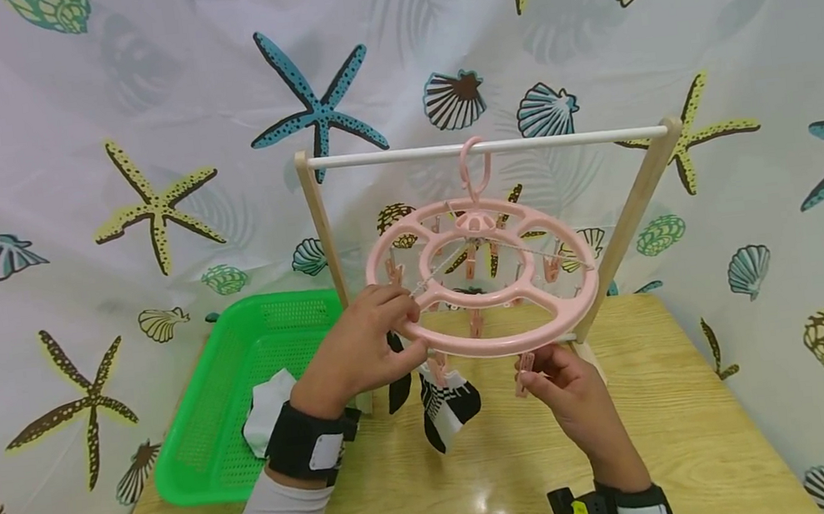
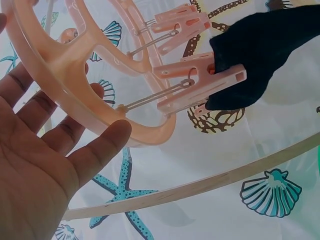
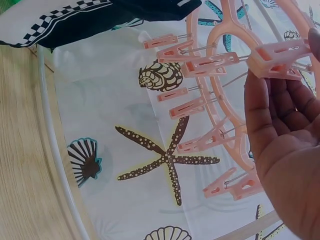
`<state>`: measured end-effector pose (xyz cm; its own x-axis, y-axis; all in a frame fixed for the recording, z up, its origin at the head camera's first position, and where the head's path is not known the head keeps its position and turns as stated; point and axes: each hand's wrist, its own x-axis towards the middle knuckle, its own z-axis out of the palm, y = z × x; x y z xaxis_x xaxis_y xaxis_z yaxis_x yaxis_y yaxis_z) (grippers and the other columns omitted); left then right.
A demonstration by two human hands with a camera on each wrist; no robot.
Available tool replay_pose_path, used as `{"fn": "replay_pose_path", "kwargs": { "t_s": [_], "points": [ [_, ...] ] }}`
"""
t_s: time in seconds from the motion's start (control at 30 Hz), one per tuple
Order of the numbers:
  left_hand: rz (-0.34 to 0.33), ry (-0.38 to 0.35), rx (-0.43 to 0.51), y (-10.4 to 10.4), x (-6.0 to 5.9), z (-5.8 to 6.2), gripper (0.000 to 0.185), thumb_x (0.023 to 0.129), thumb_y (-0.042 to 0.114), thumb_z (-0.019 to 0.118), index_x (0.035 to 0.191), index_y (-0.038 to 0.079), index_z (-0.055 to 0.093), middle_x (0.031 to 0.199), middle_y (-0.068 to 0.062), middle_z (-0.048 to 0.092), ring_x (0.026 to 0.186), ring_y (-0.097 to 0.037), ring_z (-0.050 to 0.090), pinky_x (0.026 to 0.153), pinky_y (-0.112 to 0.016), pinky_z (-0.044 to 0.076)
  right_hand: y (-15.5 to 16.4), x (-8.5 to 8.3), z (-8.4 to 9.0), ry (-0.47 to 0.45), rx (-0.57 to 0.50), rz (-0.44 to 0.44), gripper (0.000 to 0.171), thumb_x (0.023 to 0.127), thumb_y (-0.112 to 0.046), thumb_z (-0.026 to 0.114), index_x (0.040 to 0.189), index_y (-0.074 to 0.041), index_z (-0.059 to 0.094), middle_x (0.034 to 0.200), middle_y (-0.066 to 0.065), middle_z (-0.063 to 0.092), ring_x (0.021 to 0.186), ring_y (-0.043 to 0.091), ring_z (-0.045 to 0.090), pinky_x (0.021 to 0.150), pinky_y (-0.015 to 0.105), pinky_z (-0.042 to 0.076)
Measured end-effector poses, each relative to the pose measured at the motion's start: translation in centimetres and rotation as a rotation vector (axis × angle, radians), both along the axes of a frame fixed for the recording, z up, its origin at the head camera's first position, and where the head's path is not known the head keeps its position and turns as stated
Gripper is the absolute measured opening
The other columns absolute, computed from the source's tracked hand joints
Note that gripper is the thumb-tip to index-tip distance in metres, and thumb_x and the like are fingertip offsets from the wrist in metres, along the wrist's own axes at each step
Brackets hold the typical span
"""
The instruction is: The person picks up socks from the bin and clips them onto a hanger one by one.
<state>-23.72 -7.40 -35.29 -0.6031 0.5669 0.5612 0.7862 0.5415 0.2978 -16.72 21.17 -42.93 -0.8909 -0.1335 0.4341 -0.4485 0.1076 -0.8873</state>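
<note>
Wooden table (image 1: 671,431) underneath it all, with a seashell-print curtain (image 1: 138,93) hanging behind. On the table stands a wooden rack (image 1: 491,146), white bar across the top. To the left sits a green basket (image 1: 202,413), a white sock (image 1: 266,410) lying in it. From the bar hangs the pink round peg hanger (image 1: 492,341), tilted toward the camera. Left hand (image 1: 357,351) is on the hanger's near-left rim, fingers curled over the ring and gripping it; the left wrist view shows the palm spread under the ring. Two socks dangle off the near rim: a black sock (image 1: 398,384) and a checkered black-and-white sock (image 1: 449,408), side by side. Right hand (image 1: 573,395) is just below the rim at front right, fingertips pinching a pink peg (image 1: 524,372).
</note>
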Motion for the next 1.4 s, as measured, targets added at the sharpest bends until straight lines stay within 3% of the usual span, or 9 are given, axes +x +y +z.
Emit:
{"fn": "replay_pose_path", "kwargs": {
  "t_s": [0.23, 0.47, 0.77, 1.1, 1.23, 1.4],
  "points": [
    [-0.006, 0.007, 0.006, 0.2, -0.1, 0.0, 0.011, 0.084, 0.026, 0.062, 0.089, 0.015, 0.061, 0.090, 0.005, 0.056, 0.091, -0.018, 0.050, 0.078, -0.035, 0.043, 0.0, 0.0, -0.1, 0.068, 0.056, 0.020, 0.013, 0.098, 0.005, 0.056, 0.110, 0.008, 0.058, 0.095, 0.015, 0.057, 0.080, 0.017, 0.060, 0.069, 0.027, 0.054],
    [-0.003, -0.017, 0.011, 0.1, 0.0, -0.2, 0.011, 0.083, 0.026, 0.061, 0.089, 0.017, 0.062, 0.094, 0.005, 0.057, 0.098, -0.018, 0.052, 0.082, -0.036, 0.044, -0.1, 0.1, 0.1, 0.138, 0.051, 0.017, 0.010, 0.099, 0.010, 0.048, 0.101, 0.006, 0.057, 0.083, 0.014, 0.059, 0.071, 0.019, 0.061, 0.062, 0.028, 0.052],
    [-0.001, -0.008, 0.013, 0.0, 0.0, -0.5, 0.013, 0.086, 0.026, 0.065, 0.090, 0.014, 0.064, 0.100, 0.001, 0.062, 0.101, -0.021, 0.054, 0.085, -0.039, 0.046, -0.5, 0.4, 0.3, 0.100, 0.045, -0.067, 0.012, 0.100, 0.006, 0.050, 0.105, 0.003, 0.061, 0.086, 0.013, 0.061, 0.071, 0.019, 0.059, 0.062, 0.027, 0.052],
    [0.003, 0.000, 0.045, -0.2, -0.1, -1.3, 0.025, 0.087, 0.027, 0.069, 0.106, 0.011, 0.067, 0.125, -0.008, 0.059, 0.125, -0.025, 0.047, 0.102, -0.044, 0.042, -0.5, 0.4, 0.1, 0.049, 0.008, -0.087, 0.013, 0.102, 0.001, 0.049, 0.105, 0.007, 0.060, 0.085, 0.014, 0.062, 0.072, 0.018, 0.061, 0.066, 0.027, 0.054],
    [0.017, 0.023, 0.105, -0.6, -0.1, -1.7, 0.032, 0.087, 0.025, 0.070, 0.115, 0.009, 0.067, 0.134, -0.013, 0.053, 0.132, -0.030, 0.042, 0.103, -0.049, 0.041, -0.5, 0.4, 0.1, 0.009, 0.011, -0.116, 0.014, 0.103, -0.002, 0.050, 0.105, 0.006, 0.061, 0.085, 0.014, 0.062, 0.072, 0.018, 0.062, 0.067, 0.027, 0.055],
    [0.133, 0.036, 0.329, -1.4, -0.4, -2.7, 0.024, 0.088, 0.011, 0.069, 0.110, 0.002, 0.066, 0.130, -0.021, 0.053, 0.123, -0.039, 0.046, 0.096, -0.055, 0.043, -0.5, 0.5, 0.3, -0.048, 0.014, -0.149, 0.016, 0.103, -0.007, 0.052, 0.106, 0.005, 0.062, 0.086, 0.016, 0.063, 0.074, 0.019, 0.064, 0.068, 0.029, 0.056]
  ]
}}
